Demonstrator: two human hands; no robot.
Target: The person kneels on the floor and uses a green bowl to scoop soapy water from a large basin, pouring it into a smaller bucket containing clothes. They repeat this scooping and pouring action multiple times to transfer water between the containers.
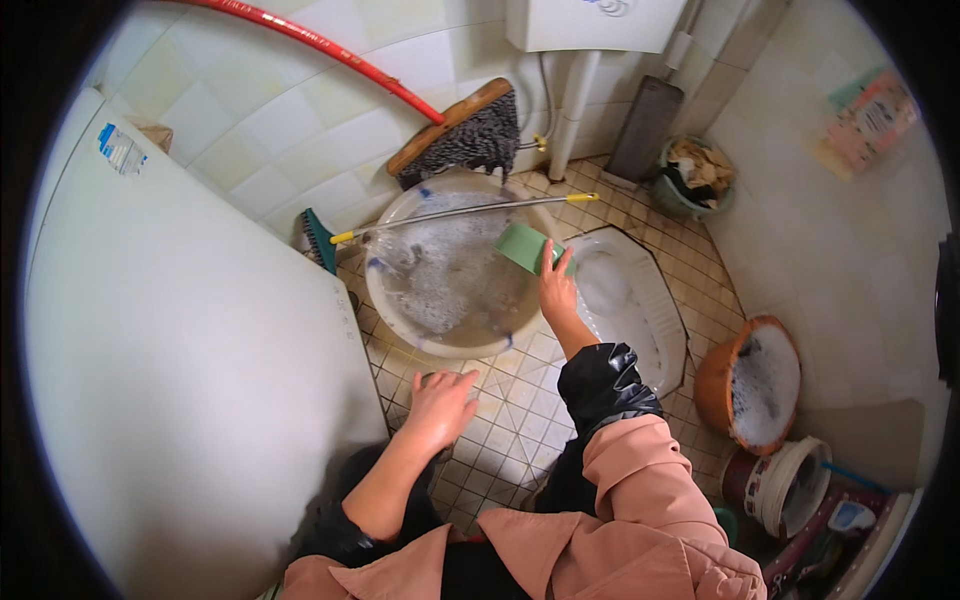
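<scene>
My right hand (557, 292) grips a light green, flat-sided plastic object (519, 248), possibly a scoop or box, over the right side of a large round plastic basin (466, 349). Murky, sudsy water (450, 262) fills much of the basin. A splash shows at its left side, beneath a pole. That metal pole (465, 211), with yellow ends, lies across the basin; a green brush head (321, 241) is near its left end. My left hand (442, 409) hovers over the tiles in front of the basin, fingers apart, holding nothing.
A white squat toilet (651, 330) adjoins the basin's right. Behind stands a red-handled broom (450, 135). At right are an orange basin of suds (712, 390), a tipped bucket (765, 487) and a cloth-filled green basin (664, 199). A large white appliance (202, 360) flanks my left.
</scene>
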